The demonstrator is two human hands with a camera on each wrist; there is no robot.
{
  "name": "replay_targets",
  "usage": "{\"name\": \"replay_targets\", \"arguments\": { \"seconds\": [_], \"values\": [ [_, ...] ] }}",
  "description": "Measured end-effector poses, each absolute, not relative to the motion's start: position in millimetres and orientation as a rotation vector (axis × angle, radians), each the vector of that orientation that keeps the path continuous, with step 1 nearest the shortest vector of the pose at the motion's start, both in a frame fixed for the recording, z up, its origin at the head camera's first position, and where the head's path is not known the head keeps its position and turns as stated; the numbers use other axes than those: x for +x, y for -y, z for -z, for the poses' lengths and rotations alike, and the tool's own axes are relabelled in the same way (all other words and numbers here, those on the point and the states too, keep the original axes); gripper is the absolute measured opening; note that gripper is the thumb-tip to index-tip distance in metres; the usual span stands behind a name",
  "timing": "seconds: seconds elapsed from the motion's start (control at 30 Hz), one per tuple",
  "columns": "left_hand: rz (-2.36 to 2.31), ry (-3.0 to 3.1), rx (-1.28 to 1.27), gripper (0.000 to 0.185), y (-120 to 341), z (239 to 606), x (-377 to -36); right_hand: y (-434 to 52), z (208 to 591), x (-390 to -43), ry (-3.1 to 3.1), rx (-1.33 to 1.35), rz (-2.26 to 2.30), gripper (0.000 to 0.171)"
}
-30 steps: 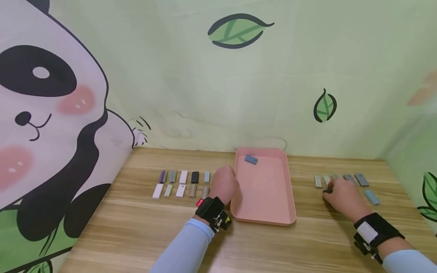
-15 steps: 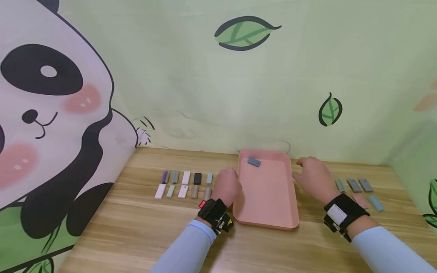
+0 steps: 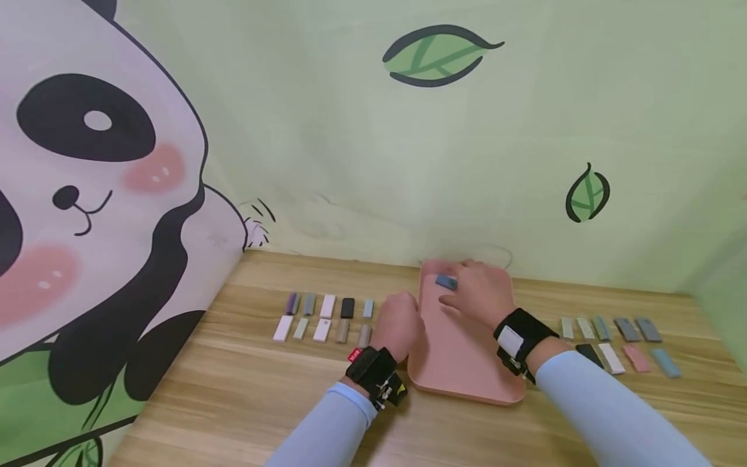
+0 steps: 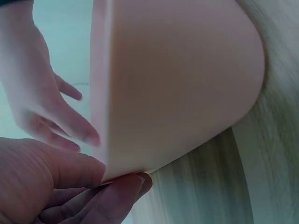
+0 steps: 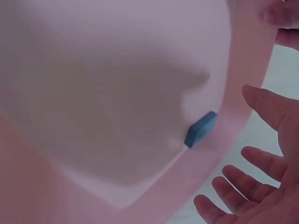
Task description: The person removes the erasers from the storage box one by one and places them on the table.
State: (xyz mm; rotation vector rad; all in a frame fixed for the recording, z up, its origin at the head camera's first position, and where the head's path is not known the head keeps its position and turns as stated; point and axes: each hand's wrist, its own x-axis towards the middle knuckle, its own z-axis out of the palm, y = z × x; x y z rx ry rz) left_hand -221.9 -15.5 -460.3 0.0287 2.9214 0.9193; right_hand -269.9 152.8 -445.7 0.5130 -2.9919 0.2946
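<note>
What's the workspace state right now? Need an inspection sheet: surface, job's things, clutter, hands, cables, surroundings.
Surface: wooden table, light grain.
Job's things: pink tray at centre; one blue block lies in its far end.
Clutter: two rows of small blocks left of the tray; two more rows to its right.
Hands: left hand grips the tray's left rim; right hand hovers open over the tray beside the blue block, holding nothing.
Cables: nothing seen.
Surroundings: green wall with leaf prints; panda picture on the left.

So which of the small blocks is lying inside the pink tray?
The blue block, alone at the tray's far end, beside the right hand. All others lie in rows on the table.
</note>
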Motion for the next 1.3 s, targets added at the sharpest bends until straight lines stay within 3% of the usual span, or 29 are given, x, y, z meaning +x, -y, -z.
{"name": "replay_targets", "arguments": {
  "seconds": [0.33,0.6,1.3],
  "values": [
    [-0.896,-2.968,0.056,0.015,15,457,-218,-130,460,-293,3.081,0.580,-0.460,0.048],
    [-0.892,-2.963,0.052,0.014,14,458,-218,-127,468,-297,3.089,0.611,-0.455,0.026],
    [-0.841,-3.000,0.091,0.018,15,458,-219,-136,476,-292,3.092,0.596,-0.521,0.006]
  ]
}}
